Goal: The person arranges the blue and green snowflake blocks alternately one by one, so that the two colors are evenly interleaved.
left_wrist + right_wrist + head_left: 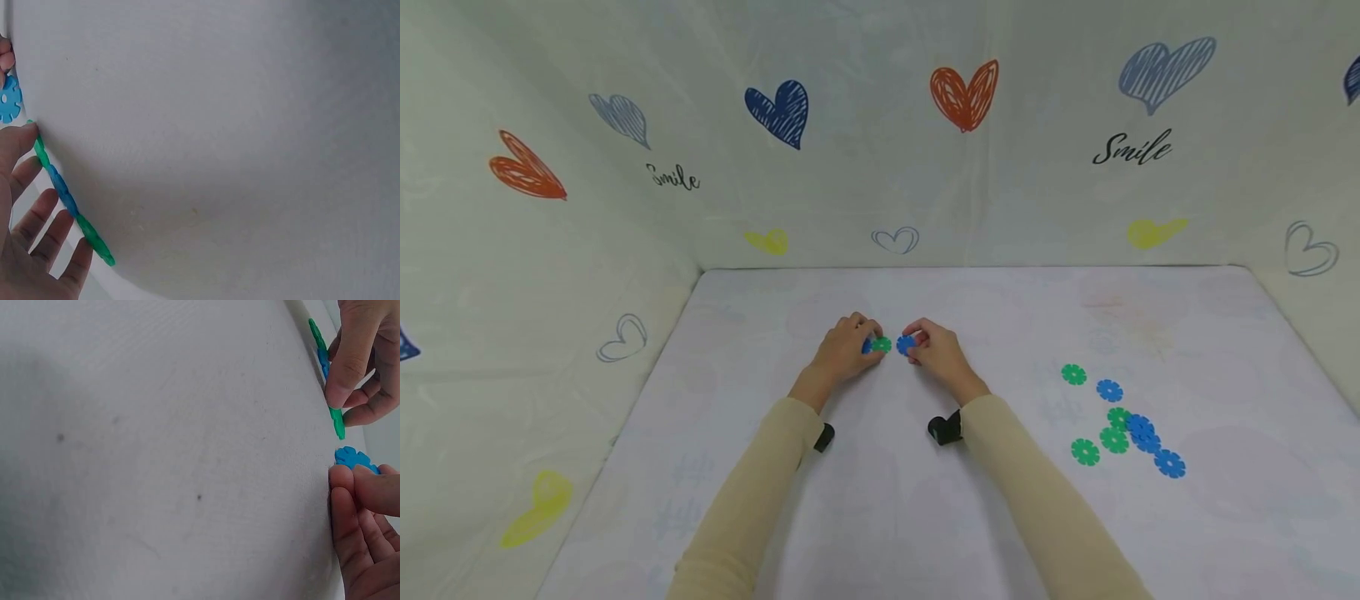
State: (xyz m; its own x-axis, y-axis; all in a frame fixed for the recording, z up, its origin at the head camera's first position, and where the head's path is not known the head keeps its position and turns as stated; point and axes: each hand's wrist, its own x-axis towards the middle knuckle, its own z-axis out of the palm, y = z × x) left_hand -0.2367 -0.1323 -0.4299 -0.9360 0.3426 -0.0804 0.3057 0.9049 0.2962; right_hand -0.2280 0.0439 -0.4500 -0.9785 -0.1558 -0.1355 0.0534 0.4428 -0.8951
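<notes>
The left hand [844, 350] grips a joined row of notched discs, a green one [882, 344] at the end near the other hand. In the left wrist view the row runs green, blue [63, 191], green [95, 240], seen edge-on, with the left hand's [39, 231] thumb and fingers along it. Just across a small gap, the right hand [942, 357] pinches a single blue disc [906, 345] between thumb and fingers. The right wrist view shows this blue disc [354, 457] held face-on beside the row's green end [337, 423], apart from it.
On the table's right side lie loose green discs [1085, 452] and blue discs [1169, 463], some overlapping. A white sheet with printed hearts [964, 95] stands behind the white table [865, 517]. Black devices [945, 428] sit at both wrists.
</notes>
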